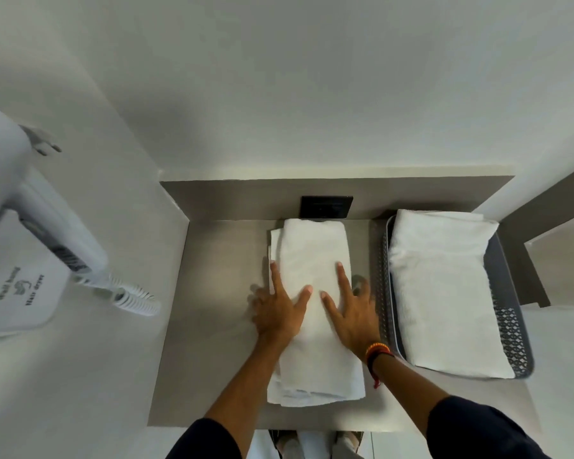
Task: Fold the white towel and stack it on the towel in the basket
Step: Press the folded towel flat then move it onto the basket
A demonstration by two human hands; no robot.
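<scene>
A white towel (pixel 312 253), folded into a long narrow strip, lies lengthwise on the grey counter (pixel 212 342). My left hand (pixel 279 309) rests flat on its left edge with fingers spread, partly on the counter. My right hand (pixel 352 309) presses flat on the strip's right side, fingers apart, with a red and orange wristband. To the right stands a grey perforated basket (pixel 514 329) holding another folded white towel (pixel 444 286).
A white wall-mounted hair dryer (pixel 30 233) with a coiled cord (pixel 133 296) hangs on the left wall. A black socket plate (pixel 326 207) sits on the back wall behind the towel. The counter's front edge runs just below the towel.
</scene>
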